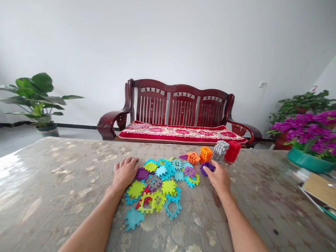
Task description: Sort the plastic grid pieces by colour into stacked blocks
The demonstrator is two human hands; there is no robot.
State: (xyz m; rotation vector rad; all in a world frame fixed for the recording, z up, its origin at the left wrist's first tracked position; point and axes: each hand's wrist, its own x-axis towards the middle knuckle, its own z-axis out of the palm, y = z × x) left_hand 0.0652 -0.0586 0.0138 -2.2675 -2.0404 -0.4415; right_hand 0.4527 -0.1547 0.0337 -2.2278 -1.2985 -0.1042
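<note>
head view: from my end, i have both hands over one patterned tabletop [78,217], with flat, notched plastic pieces between them.
right hand: my right hand [219,177] has thumb and fingers closed around a purple bundle [205,169], pinching it just in front of the stacks.
left hand: my left hand [126,172] lies palm down left of the loose pile, fingers slightly spread, with nothing i can see in their grasp.
back row: a red stack [233,151], a grey stack [219,152], a light orange stack [205,154] and a darker orange stack [193,158] stand toward the far edge; i'd count these four colours as largely gathered.
purple: partly gathered, i judge; a loose purple piece [142,173] lies in the pile near the left hand.
loose pile: mostly blue and lime, spread overlapping; a lime piece [169,187] and a blue piece [134,218] are among those not stacked.
strays: i also make out a grey piece [153,182] and some red beneath the lime.
progress: perhaps midway, with blue and lime the bulk remaining.
</note>
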